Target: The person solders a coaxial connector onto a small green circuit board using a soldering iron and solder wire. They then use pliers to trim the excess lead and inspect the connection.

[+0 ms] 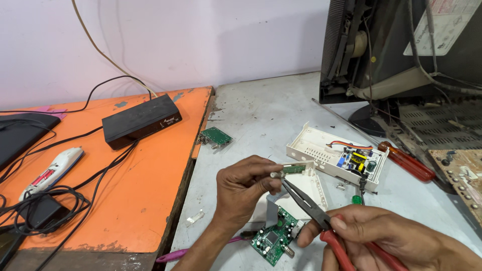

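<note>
Both my hands bare: no gloves, rings or watch. Left hand (241, 188) enters from 6 o'clock, forearm uncovered to frame edge. Right hand (381, 233) enters from 4 o'clock, wrist bare; any sleeve probably sits higher, out of view. Nails short.

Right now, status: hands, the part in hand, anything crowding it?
Left hand pinches small green board, metal connector end out. Right hand grips red-handled pliers, tips at that connector. Green circuit board and open white casing close by.
</note>
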{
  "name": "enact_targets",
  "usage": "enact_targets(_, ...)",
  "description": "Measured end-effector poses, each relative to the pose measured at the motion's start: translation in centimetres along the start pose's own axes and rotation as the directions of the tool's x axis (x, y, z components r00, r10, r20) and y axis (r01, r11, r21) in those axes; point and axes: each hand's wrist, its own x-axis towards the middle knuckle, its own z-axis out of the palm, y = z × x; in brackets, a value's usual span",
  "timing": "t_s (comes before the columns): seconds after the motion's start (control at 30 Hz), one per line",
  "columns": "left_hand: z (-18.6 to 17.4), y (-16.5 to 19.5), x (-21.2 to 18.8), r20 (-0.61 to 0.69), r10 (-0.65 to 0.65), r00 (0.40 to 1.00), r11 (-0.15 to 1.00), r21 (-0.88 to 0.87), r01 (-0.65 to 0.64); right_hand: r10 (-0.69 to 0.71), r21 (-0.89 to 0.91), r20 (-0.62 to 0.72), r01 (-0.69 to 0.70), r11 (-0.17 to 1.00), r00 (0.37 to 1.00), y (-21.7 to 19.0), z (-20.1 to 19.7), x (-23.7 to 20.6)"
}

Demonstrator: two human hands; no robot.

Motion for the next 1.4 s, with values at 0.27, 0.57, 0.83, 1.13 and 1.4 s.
enact_targets(0.27, -0.3, 0.5, 0.1, -0.042, -0.009, 0.999, 1.000, -0.009, 0.009, -0.023, 0.035, 0.037, 0.022, 0.999, 0.999, -0.6, 0.7, -0.3)
enact_targets(0.57, -0.3, 0.6, 0.2, -0.029, -0.025, 0.999, 0.999, -0.022, 0.024, -0.080, -0.081, -0.120, 0.071, 0.994, 0.989, -0.9, 0.9, -0.2)
enact_targets(0.83, -0.2, 0.2, -0.2, -0.005, -0.047, 0.999, 0.999, -0.022, 0.047, -0.152, -0.194, -0.119, 0.127, 0.973, 0.981, -0.4, -2.4, 0.0)
enact_targets(1.13, -0.5, 1.3, -0.1, -0.007, -0.066, 0.998, 0.988, 0.136, 0.067, -0.645, -0.904, -0.321, -0.021, 0.428, 0.693, -1.3, -2.0, -1.6)
enact_targets(1.4, -1.4, 2.8, -0.7, 0.107, -0.001, 0.994, 0.978, 0.208, -0.021, -0.957, -0.752, -0.232, -0.656, 0.064, 0.173, 6.4, -6.3, -5.1)
